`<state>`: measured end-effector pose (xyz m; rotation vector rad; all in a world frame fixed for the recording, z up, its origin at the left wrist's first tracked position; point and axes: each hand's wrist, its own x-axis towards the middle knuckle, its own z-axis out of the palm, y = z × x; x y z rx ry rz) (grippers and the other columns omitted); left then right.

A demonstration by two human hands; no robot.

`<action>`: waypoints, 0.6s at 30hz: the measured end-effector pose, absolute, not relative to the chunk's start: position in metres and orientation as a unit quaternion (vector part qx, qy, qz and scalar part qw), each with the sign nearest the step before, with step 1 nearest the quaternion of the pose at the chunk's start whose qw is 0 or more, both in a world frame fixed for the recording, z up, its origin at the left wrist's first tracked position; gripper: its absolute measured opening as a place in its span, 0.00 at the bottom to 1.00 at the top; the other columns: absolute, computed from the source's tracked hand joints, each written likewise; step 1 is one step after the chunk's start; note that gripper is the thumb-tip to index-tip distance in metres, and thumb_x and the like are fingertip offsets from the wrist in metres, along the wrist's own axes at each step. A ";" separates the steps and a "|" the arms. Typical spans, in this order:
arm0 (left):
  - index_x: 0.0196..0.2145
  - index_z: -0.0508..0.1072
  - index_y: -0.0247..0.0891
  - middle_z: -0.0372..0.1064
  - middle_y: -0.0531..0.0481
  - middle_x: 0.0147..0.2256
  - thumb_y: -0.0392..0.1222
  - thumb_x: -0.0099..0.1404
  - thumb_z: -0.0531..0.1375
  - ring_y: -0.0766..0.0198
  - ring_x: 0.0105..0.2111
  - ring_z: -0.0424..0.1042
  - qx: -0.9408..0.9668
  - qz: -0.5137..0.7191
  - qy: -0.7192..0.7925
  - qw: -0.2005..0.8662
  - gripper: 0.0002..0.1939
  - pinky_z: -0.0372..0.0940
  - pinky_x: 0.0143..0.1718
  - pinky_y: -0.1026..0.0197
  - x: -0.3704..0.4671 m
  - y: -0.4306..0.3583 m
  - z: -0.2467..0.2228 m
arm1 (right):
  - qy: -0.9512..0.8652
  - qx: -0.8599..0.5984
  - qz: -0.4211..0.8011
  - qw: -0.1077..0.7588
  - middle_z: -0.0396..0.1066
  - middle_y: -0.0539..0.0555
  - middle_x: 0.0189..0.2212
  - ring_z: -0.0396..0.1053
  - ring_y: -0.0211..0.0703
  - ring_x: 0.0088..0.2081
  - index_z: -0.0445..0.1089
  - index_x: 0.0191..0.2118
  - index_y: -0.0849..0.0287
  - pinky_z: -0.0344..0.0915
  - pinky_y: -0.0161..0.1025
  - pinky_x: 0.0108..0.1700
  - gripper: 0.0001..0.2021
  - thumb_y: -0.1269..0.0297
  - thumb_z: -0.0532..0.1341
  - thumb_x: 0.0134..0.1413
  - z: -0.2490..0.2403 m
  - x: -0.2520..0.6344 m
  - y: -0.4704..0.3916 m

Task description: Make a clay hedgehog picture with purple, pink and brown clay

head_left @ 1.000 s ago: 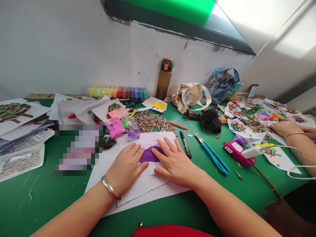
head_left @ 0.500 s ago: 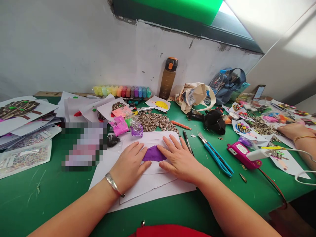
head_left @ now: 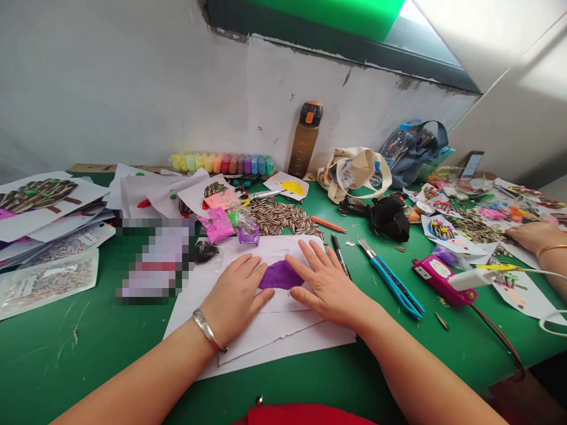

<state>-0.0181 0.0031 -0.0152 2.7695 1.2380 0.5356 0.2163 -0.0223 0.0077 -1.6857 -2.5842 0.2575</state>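
A flattened patch of purple modelling clay [head_left: 280, 276] lies on stacked sheets of white paper [head_left: 305, 337]. At its left edge rests my left hand [head_left: 237, 295], flat on the paper with fingers stretched out. My right hand [head_left: 325, 286] is spread, its index finger and thumb reaching the clay's right side. Neither hand grasps anything. Beyond the paper is a heap of striped sunflower seeds [head_left: 283, 217]. An opened purple clay packet [head_left: 248, 234] and a pink clay packet [head_left: 217, 224] lie just behind my left hand.
Right of the paper lie a black pen [head_left: 340, 255] and a blue utility knife [head_left: 392, 278]. A bottle [head_left: 306, 141] stands by the wall. Seed-covered pictures [head_left: 39, 195] are piled at left. Another person's hand [head_left: 534, 236] is at far right, beyond a magenta device [head_left: 443, 280].
The whole view has shifted slightly, so things appear a little farther right. Both hands keep nearly the same pose beside the purple clay.
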 end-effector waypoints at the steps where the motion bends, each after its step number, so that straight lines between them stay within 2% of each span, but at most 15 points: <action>1: 0.53 0.70 0.30 0.68 0.36 0.53 0.48 0.66 0.58 0.44 0.56 0.63 0.898 0.177 0.403 0.033 0.23 0.61 0.58 0.41 -0.018 0.003 -0.016 | -0.833 -0.547 0.075 0.029 0.33 0.59 0.70 0.31 0.64 0.69 0.45 0.69 0.44 0.38 0.68 0.64 0.32 0.39 0.43 0.63 0.009 0.216 -0.023; 5: 0.53 0.70 0.30 0.68 0.36 0.53 0.48 0.67 0.58 0.44 0.56 0.63 0.896 0.185 0.403 0.037 0.23 0.61 0.58 0.41 -0.018 0.003 -0.017 | -0.846 -0.528 0.057 0.040 0.33 0.58 0.71 0.30 0.64 0.69 0.47 0.68 0.42 0.36 0.69 0.64 0.32 0.39 0.44 0.63 0.011 0.211 -0.027; 10: 0.54 0.69 0.33 0.69 0.37 0.53 0.48 0.66 0.57 0.46 0.56 0.63 0.895 0.195 0.398 0.047 0.22 0.62 0.57 0.42 -0.019 0.003 -0.017 | -0.858 -0.509 0.061 0.044 0.37 0.59 0.70 0.33 0.66 0.69 0.53 0.67 0.44 0.34 0.71 0.63 0.32 0.38 0.43 0.62 0.008 0.198 -0.025; 18: 0.52 0.70 0.29 0.68 0.34 0.52 0.46 0.65 0.59 0.44 0.55 0.64 0.897 0.177 0.400 0.057 0.22 0.61 0.58 0.41 -0.016 0.002 -0.010 | -0.852 -0.515 0.078 0.048 0.43 0.59 0.69 0.35 0.65 0.69 0.58 0.64 0.45 0.35 0.70 0.63 0.32 0.38 0.40 0.63 0.009 0.191 -0.021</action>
